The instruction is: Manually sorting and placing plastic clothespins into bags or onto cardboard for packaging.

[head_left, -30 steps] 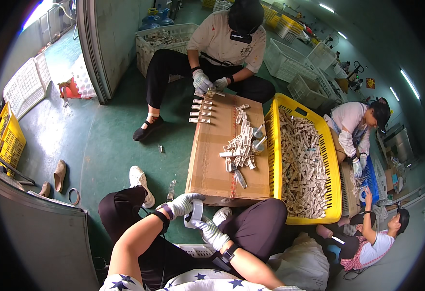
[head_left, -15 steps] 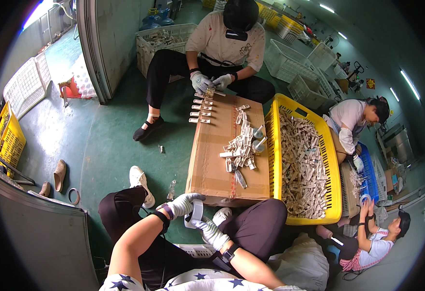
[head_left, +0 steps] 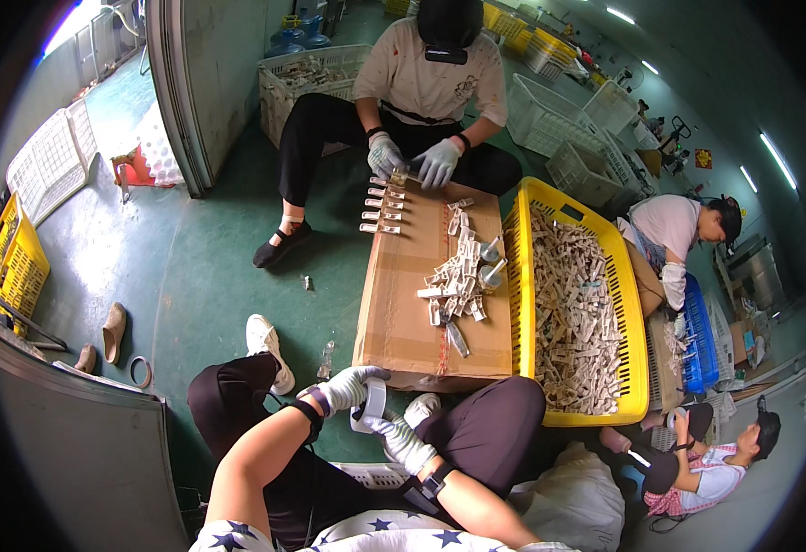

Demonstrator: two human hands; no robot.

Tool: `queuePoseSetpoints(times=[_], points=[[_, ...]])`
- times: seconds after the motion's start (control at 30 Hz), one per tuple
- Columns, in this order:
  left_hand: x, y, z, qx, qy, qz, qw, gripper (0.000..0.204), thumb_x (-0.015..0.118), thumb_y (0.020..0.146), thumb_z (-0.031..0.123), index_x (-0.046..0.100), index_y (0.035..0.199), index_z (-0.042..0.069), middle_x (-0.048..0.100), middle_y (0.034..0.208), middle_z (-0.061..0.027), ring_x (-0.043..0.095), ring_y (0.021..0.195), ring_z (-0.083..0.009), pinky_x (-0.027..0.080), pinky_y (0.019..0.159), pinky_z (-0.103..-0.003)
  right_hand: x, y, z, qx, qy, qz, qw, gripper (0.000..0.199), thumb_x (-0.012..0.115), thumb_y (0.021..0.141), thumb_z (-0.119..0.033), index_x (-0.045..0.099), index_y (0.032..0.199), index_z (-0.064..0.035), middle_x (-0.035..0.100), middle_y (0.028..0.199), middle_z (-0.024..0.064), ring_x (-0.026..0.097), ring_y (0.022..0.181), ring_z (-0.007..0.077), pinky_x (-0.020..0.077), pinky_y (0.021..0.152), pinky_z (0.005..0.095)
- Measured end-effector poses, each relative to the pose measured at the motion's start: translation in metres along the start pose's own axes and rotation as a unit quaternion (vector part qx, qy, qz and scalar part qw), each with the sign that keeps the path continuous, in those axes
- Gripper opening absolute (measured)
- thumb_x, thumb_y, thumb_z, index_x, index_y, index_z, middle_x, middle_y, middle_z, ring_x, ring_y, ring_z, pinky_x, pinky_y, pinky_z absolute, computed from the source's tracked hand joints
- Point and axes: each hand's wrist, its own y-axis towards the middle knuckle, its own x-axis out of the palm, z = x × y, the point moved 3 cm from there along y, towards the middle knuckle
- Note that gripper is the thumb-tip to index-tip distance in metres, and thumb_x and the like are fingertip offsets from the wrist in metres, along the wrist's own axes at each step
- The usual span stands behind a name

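Note:
Both my hands wear pale striped gloves and hold a white roll of tape (head_left: 360, 420) over my lap, by the carton's near edge. My left hand (head_left: 342, 390) grips its upper left side, and my right hand (head_left: 403, 445) is closed on its lower right. On the brown cardboard box (head_left: 398, 317) lies a heap of white clips (head_left: 458, 281), with a small blade-like metal piece (head_left: 457, 339) at its near end. A row of clips (head_left: 381, 216) lines the far left edge, where a gloved co-worker (head_left: 426, 92) works.
A yellow crate (head_left: 637, 359) full of clips stands against the box's right side. Two more people (head_left: 674, 225) (head_left: 711, 465) sit farther right, near a blue crate (head_left: 700, 340). A white sack (head_left: 573, 501) lies by my right leg. Shoes (head_left: 114, 333) and small scraps lie on the floor at left.
The co-worker opposite has drawn the right-side gloved hand onto the box beside the clip row. At far right, a person has lowered a ring-shaped roll. My hands stay in place.

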Motion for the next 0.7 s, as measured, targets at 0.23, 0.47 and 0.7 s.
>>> queuePoseSetpoints(times=[0.23, 0.47, 0.7], points=[[-0.0004, -0.0017, 0.0059, 0.007, 0.004, 0.005, 1.0, 0.036, 0.062, 0.085, -0.005, 0.065, 0.117, 0.011, 0.07, 0.109, -0.0052, 0.063, 0.1, -0.0165, 0.05, 0.089, -0.031, 0.0028, -0.0021, -0.0034, 0.003, 0.017, 0.01, 1.0, 0.034, 0.065, 0.092, -0.02, 0.062, 0.123, -0.0073, 0.064, 0.116, 0.0, 0.057, 0.109, 0.0124, 0.0408, 0.099, 0.0287], [-0.0004, -0.0013, 0.0039, 0.013, -0.001, 0.01, 1.0, 0.037, 0.061, 0.085, -0.005, 0.065, 0.118, 0.011, 0.07, 0.108, -0.0047, 0.063, 0.099, -0.0159, 0.05, 0.089, -0.031, 0.0023, -0.0014, -0.0022, -0.005, 0.01, 0.004, 1.0, 0.034, 0.065, 0.091, -0.02, 0.062, 0.123, -0.0076, 0.064, 0.116, -0.0004, 0.057, 0.109, 0.0122, 0.0407, 0.099, 0.0287], [-0.0014, -0.0031, 0.0071, 0.01, -0.009, 0.003, 1.0, 0.04, 0.059, 0.084, -0.009, 0.065, 0.118, 0.01, 0.069, 0.109, -0.0055, 0.063, 0.1, -0.0163, 0.05, 0.09, -0.031, 0.0027, -0.002, -0.0026, -0.001, 0.001, 0.012, 1.0, 0.034, 0.066, 0.091, -0.021, 0.063, 0.122, -0.0079, 0.064, 0.116, -0.0006, 0.057, 0.108, 0.0119, 0.0411, 0.099, 0.0288]])
